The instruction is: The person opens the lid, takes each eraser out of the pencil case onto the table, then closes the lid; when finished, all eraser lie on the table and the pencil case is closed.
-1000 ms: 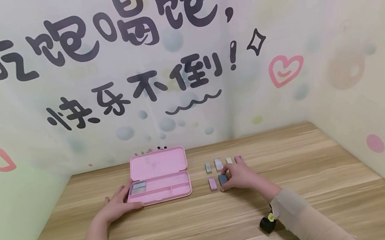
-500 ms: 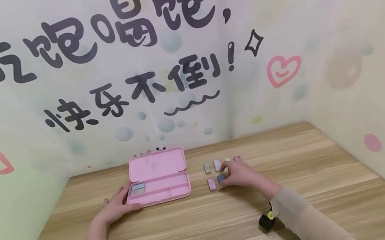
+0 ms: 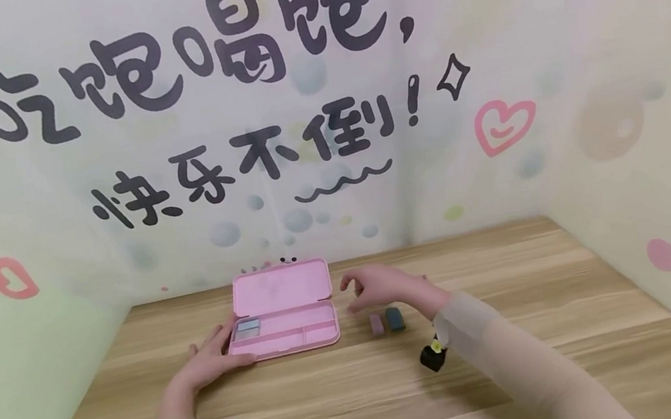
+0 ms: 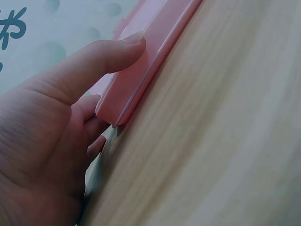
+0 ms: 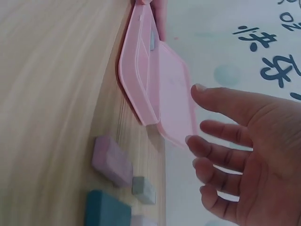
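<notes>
In the head view, a pink pencil case [image 3: 290,348] lies with its lid raised at the back. Two small blue-grey rectangular blocks [image 3: 247,326] sit in its left compartment. My left hand [image 3: 210,362] holds the case's left end, thumb on the front wall [image 4: 126,89] and fingers round the corner. My right hand [image 3: 381,286], fingers loosely bent and holding nothing, hovers right of the case. Below it on the table are a pinkish-purple block [image 3: 377,324] and a dark blue block [image 3: 394,319]. The back row of blocks is mostly hidden behind this hand.
The right wrist view shows a grey-green block [image 5: 143,190] and part of a pale block [image 5: 142,220] behind the front pair. A printed wall sheet [image 3: 269,197] rises behind the wooden table [image 3: 337,402].
My right hand has left the dark blue block and moved up and left, above the blocks toward the case. The dark blue block stays on the table. My left hand keeps its place.
</notes>
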Motion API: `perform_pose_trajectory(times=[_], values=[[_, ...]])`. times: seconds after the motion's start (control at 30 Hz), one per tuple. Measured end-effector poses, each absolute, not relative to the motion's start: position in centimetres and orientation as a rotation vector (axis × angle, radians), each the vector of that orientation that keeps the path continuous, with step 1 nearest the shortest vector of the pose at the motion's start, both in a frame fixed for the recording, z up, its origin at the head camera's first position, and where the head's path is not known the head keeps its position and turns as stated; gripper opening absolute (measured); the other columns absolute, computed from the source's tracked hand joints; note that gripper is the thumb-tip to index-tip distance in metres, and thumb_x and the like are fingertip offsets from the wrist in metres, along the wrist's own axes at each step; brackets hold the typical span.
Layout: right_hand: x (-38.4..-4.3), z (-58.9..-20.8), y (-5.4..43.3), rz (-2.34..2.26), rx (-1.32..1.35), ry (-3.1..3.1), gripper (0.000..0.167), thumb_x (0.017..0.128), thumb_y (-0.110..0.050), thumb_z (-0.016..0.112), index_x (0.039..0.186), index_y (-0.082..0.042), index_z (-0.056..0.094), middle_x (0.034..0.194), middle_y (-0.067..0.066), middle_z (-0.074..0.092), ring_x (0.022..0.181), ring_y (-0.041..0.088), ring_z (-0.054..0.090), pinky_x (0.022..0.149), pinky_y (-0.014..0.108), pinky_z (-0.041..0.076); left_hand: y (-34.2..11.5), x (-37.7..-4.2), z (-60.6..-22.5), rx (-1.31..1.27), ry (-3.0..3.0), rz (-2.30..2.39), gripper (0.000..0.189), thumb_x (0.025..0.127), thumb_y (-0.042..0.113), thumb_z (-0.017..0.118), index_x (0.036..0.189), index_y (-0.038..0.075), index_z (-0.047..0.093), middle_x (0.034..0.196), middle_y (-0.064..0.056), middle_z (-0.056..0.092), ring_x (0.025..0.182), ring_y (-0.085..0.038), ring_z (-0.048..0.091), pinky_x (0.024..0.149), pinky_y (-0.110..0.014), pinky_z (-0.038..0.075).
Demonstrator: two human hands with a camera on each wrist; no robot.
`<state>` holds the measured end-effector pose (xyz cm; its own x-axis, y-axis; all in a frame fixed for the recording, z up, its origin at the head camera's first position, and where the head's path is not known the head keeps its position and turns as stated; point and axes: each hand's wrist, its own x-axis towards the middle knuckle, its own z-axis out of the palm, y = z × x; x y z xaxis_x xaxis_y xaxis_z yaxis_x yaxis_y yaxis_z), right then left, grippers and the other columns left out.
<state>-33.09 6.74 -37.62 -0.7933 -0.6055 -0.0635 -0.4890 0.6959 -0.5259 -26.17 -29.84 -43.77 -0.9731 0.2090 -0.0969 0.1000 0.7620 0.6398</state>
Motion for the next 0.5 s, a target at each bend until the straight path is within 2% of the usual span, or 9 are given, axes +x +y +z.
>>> perform_pose_trajectory(times=[0.3, 0.5], values=[[-35.7, -37.6, 0.8, -0.637, -1.165, 2.606, 0.033, 0.088, -0.02, 0.071, 0.121, -0.016, 0.066, 0.098, 0.0, 0.063, 0.087, 0.014, 0.057, 0.073, 0.027, 0.048, -29.9, -26.3, -43.8, 0.247, 2.801, 0.992, 0.105, 0.08, 0.049, 0.073, 0.156, 0.009, 0.013, 0.156, -0.028, 0.013, 0.143, -0.046, 0.003, 0.104, -0.069, -0.013], [-36.7, -38.2, -3.1, -0.54, -1.321, 2.617, 0.037, 0.087, -0.015, 0.07, 0.124, -0.017, 0.066, 0.11, 0.006, 0.062, 0.101, 0.019, 0.056, 0.081, 0.025, 0.046, -29.9, -26.5, -43.9, 0.252, 2.806, 0.995, 0.104, 0.08, 0.05, 0.073, 0.156, 0.009, 0.013, 0.156, -0.029, 0.015, 0.143, -0.047, 0.004, 0.104, -0.07, -0.013]])
